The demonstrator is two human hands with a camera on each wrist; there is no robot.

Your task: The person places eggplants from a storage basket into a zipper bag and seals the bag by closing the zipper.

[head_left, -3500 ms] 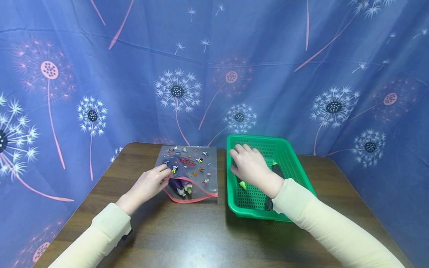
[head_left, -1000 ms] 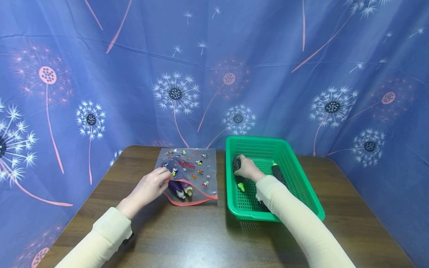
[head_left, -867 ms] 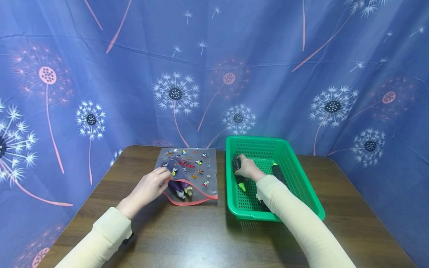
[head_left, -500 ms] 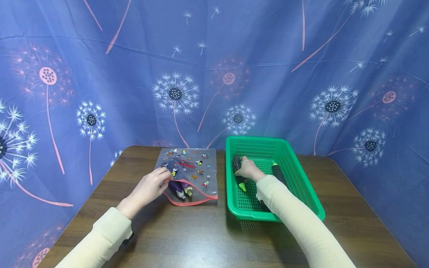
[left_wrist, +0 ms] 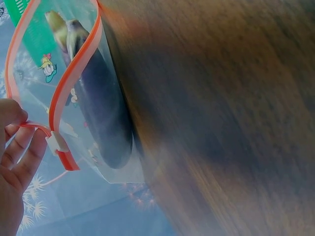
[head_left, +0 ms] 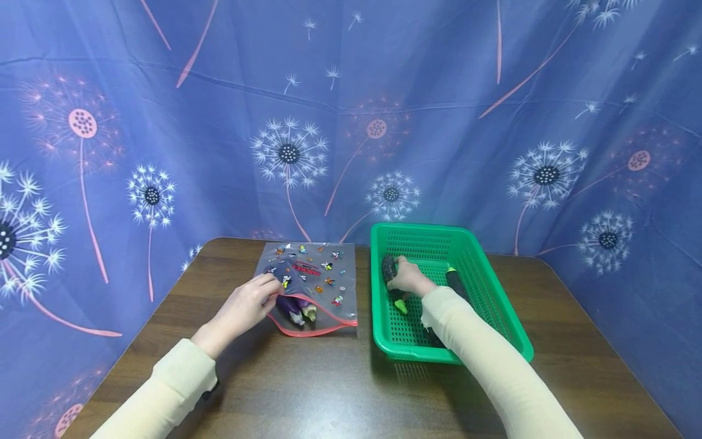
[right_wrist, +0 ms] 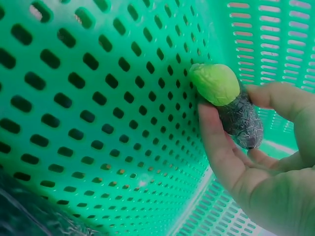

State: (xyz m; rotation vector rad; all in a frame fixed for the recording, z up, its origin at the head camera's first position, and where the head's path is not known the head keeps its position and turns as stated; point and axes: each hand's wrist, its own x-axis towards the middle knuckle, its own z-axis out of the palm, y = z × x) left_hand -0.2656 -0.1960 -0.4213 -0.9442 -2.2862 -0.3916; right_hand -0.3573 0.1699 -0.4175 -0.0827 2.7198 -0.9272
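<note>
A clear zip bag [head_left: 320, 268] with a red-orange rim and cartoon prints lies on the table, its mouth gaping toward me. Inside it rest purple eggplants [head_left: 290, 310], stem ends at the opening. My left hand [head_left: 247, 308] pinches the bag's rim beside a white slider [left_wrist: 56, 142]. Within the green basket [head_left: 408, 352], my right hand [head_left: 411, 277] grips a dark, rough-skinned cucumber [right_wrist: 241, 123] with a pale green end, thumb on one side and fingers on the other. Another dark cucumber [head_left: 455, 281] lies at the basket's right; a further dark one [head_left: 433, 337] is partly hidden under my sleeve.
The perforated basket has raised walls and stands right of the bag on a brown wooden table [head_left: 307, 390]. A blue dandelion-print curtain [head_left: 340, 122] hangs behind the table and along both sides.
My right hand has come down from over the basket onto the left cucumber and holds it. Lately that cucumber has turned slightly, its green end shifting right. The left hand stays at the bag.
</note>
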